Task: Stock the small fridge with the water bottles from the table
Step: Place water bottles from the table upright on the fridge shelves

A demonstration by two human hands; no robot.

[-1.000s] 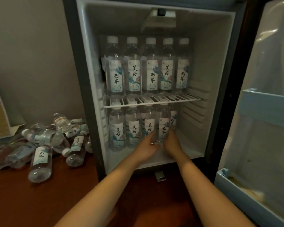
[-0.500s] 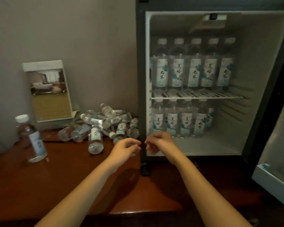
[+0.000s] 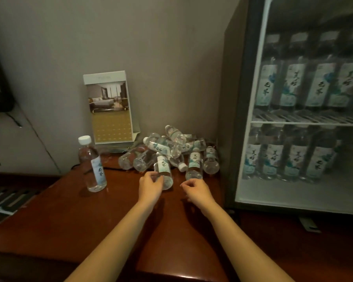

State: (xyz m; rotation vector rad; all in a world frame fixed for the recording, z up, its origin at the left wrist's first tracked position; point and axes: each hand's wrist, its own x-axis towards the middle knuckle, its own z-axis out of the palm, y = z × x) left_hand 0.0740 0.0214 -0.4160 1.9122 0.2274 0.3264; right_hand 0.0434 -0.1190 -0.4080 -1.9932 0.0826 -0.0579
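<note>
A pile of clear water bottles [image 3: 165,148] with white caps and pale labels lies on the brown table [image 3: 114,212] against the wall, left of the small fridge [image 3: 232,119]. My left hand [image 3: 151,188] has its fingers curled around the near end of one lying bottle [image 3: 163,168] at the front of the pile. Just short of another lying bottle [image 3: 194,166], my right hand [image 3: 197,189] holds nothing, its fingers loosely bent. Inside the fridge, rows of upright bottles [image 3: 293,84] fill the upper shelf and the lower level [image 3: 285,157].
One bottle [image 3: 92,165] stands upright alone on the table to the left of the pile. A desk calendar [image 3: 109,107] leans on the wall behind. The fridge floor in front of the lower row is bare. A dark screen and cables hang at far left.
Both hands have left the fridge's lower level and swung left across the table to the pile. The view has turned left with them. My left hand has closed on a lying bottle.
</note>
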